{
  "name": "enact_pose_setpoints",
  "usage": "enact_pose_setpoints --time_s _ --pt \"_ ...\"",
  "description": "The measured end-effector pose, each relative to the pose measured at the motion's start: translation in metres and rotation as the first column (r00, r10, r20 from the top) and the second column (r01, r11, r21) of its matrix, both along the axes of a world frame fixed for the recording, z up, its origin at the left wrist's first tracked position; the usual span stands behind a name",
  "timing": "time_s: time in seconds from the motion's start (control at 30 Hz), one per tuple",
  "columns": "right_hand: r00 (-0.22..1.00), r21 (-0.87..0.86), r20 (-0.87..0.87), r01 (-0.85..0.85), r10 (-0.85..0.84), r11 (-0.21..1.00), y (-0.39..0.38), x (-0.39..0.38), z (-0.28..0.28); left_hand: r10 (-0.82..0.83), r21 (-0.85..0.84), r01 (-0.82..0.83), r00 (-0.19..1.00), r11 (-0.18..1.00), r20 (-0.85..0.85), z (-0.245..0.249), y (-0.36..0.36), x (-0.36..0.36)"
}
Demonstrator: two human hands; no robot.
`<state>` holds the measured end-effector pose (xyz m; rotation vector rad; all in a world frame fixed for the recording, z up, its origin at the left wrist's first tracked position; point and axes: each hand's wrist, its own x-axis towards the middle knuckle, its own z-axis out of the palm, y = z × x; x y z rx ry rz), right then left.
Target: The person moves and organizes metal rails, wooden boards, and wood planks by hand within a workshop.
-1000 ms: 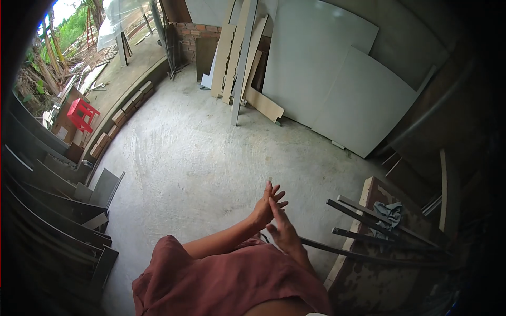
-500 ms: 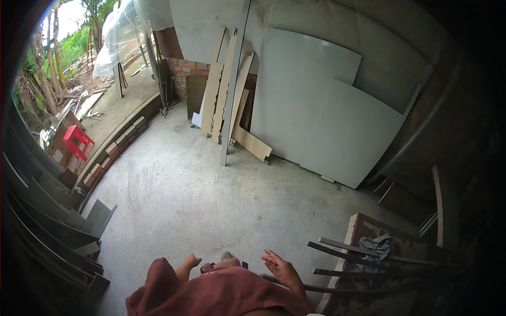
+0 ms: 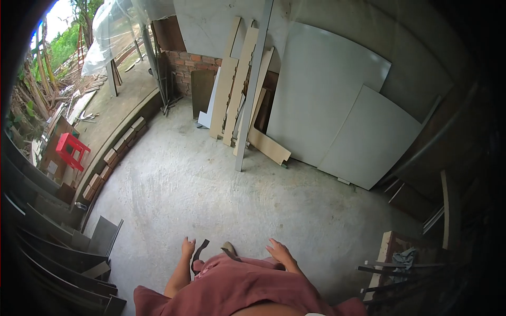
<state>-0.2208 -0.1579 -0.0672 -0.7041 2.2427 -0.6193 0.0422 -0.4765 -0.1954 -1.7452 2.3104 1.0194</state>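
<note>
My left hand (image 3: 188, 247) hangs in front of my body at the lower middle, its visible fingers slightly apart and nothing seen in it. Close to its right, a dark strap (image 3: 201, 249) sticks out from the front of my clothes; I see a gap between strap and hand. My right hand (image 3: 280, 253) is held out over the concrete floor (image 3: 211, 205), fingers stretched and holding nothing. Between the hands lies my reddish-brown clothing (image 3: 247, 276), and the tip of a shoe (image 3: 228, 247) shows beyond it.
Large grey panels (image 3: 327, 89) and beige boards (image 3: 226, 95) lean on the far wall, beside a metal post (image 3: 253, 89). Dark metal pieces (image 3: 79, 263) line the left. Bars and a grey cloth (image 3: 404, 259) rest on a block at right. A red stool (image 3: 73, 151) stands outside.
The view has shifted so that the block with bars sits farther to the right. My arms now reach farther forward, and the dark strap has come into sight beside my left hand.
</note>
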Motion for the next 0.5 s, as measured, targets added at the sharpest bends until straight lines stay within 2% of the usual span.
enact_pose_setpoints --time_s 0.03,0.07,0.1,0.13,0.17,0.23,0.3,0.37,0.4,0.43,0.5 --pt "0.999 0.082 -0.036 0.005 -0.002 0.997 -0.006 -0.003 -0.032 0.175 0.142 -0.149 0.966 0.979 -0.19 0.021 -0.019 -0.014" --pt "0.997 0.102 0.033 0.063 -0.067 0.993 -0.01 -0.005 -0.059 0.358 0.306 -0.258 0.87 0.917 -0.34 0.033 -0.037 -0.023" --pt "0.985 0.127 0.104 0.122 -0.135 0.984 -0.009 -0.007 -0.086 0.345 0.284 -0.243 0.85 0.928 -0.399 0.034 -0.053 -0.027" --pt "0.984 0.189 0.147 0.069 -0.098 0.98 -0.001 -0.014 -0.122 0.339 0.284 -0.237 0.852 0.929 -0.399 0.038 -0.066 -0.03" --pt "0.981 0.278 0.153 0.071 -0.117 0.958 0.003 -0.016 -0.125 0.315 0.316 -0.196 0.866 0.928 -0.388 0.04 -0.076 -0.032" --pt "0.983 0.398 0.185 -0.093 0.02 0.913 0.016 -0.03 -0.175 0.299 0.388 -0.157 0.891 0.908 -0.341 0.031 -0.093 -0.033" --pt "0.979 0.401 0.203 -0.078 -0.006 0.913 0.007 -0.043 -0.174 0.346 0.342 -0.235 0.884 0.91 -0.313 -0.023 -0.097 -0.018" --pt "0.974 0.401 0.227 -0.073 -0.022 0.913 -0.004 -0.062 -0.168 0.201 0.412 -0.191 0.979 0.891 0.019 -0.012 -0.094 -0.017" --pt "0.968 0.383 0.25 -0.071 -0.029 0.921 -0.016 -0.074 -0.166 0.207 0.413 -0.196 0.978 0.889 0.019 -0.059 -0.071 0.023" --pt "0.961 0.362 0.275 -0.071 -0.034 0.93 -0.032 -0.087 -0.167 0.163 0.387 -0.155 0.987 0.909 0.011 -0.085 -0.062 0.049" --pt "0.962 0.357 0.265 -0.041 -0.059 0.933 -0.065 -0.109 -0.176 0.072 0.338 -0.07 0.997 0.938 0.007 -0.104 -0.115 0.007"
